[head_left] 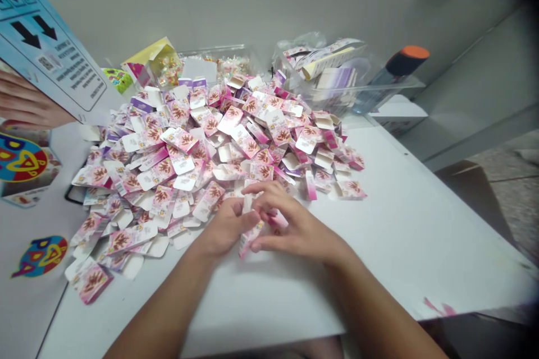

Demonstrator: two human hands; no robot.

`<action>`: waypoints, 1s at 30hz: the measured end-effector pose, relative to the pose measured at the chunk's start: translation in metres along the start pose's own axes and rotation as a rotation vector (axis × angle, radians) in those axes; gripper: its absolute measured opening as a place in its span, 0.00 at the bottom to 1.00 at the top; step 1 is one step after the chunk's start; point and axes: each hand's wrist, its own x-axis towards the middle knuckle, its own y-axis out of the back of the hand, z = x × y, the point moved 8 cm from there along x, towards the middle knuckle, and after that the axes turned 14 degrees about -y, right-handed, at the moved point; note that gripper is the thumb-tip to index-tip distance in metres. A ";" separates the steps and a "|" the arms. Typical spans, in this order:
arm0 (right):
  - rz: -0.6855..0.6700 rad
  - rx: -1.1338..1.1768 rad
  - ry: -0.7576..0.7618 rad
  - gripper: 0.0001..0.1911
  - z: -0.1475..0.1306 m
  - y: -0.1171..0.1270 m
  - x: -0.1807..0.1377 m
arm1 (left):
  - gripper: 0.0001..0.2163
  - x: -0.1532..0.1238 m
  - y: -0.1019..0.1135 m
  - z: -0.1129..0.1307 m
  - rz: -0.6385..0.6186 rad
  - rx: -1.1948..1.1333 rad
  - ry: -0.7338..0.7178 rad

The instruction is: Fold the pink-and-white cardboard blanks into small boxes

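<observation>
My left hand (227, 228) is closed on a small pink-and-white cardboard box (249, 240), its thumb along the box's upper part. From the other side my right hand (295, 227) bends over the same box, with the thumb at its lower edge and the fingers curled near its top. Some pink shows beneath my right fingers; whether it belongs to this box I cannot tell. Just beyond both hands spreads a large heap of similar small boxes (210, 123), many with white end flaps standing out.
Behind the heap stand a clear bin of small wrapped items (233, 66), a yellow carton (155, 56) and a clear tray (379, 87) with papers. A bottle with an orange-topped cap (415, 52) leans there. Large printed cardboard (76, 67) rises at left. The white table (404, 224) has its edge at right.
</observation>
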 end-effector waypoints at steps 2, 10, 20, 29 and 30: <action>-0.019 -0.020 0.012 0.08 -0.002 -0.004 -0.001 | 0.24 0.000 -0.007 0.003 -0.035 -0.063 -0.011; 0.147 -0.298 0.041 0.05 0.004 -0.002 -0.001 | 0.18 -0.004 -0.005 -0.005 0.017 0.029 0.154; 0.388 -0.167 0.144 0.11 -0.003 0.006 -0.006 | 0.12 -0.006 0.004 -0.019 0.373 -0.430 0.197; 0.378 -0.127 0.108 0.05 0.002 -0.003 -0.002 | 0.16 -0.009 0.009 -0.020 0.469 -0.433 0.194; 0.399 -0.085 0.098 0.07 0.004 -0.002 -0.003 | 0.17 -0.010 0.012 -0.019 0.507 -0.429 0.167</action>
